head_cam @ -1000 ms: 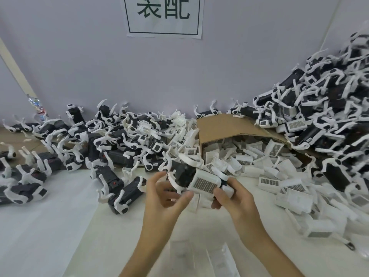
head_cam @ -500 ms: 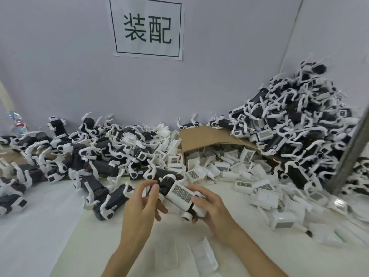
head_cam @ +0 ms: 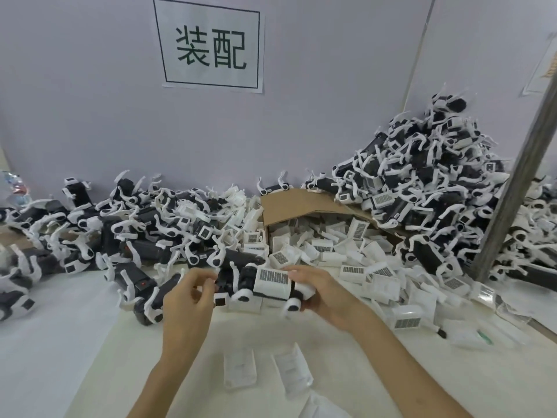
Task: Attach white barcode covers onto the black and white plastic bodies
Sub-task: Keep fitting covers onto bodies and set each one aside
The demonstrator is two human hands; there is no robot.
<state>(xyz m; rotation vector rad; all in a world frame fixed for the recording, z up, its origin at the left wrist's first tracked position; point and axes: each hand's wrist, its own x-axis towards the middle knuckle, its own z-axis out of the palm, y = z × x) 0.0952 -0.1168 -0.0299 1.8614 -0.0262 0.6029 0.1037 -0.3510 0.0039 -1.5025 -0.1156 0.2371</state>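
In front of me I hold a black and white plastic body (head_cam: 241, 282) level above the white table. A white barcode cover (head_cam: 272, 283) sits on its top with the barcode facing me. My right hand (head_cam: 319, 292) grips the body's right end and the cover's right edge. My left hand (head_cam: 188, 300) pinches the body's left end with curled fingers. Loose white barcode covers (head_cam: 355, 251) spill from a tipped cardboard box (head_cam: 301, 202) just behind my hands.
Bodies without covers lie heaped at the left (head_cam: 120, 224). A tall pile of covered bodies (head_cam: 428, 182) rises at the right against the wall. A grey post (head_cam: 518, 182) slants at the far right. Two clear plastic pieces (head_cam: 265, 369) lie near my forearms.
The body has turned from tilted to level between my hands. My view has lifted and swung right, showing more of the sign and the right pile.
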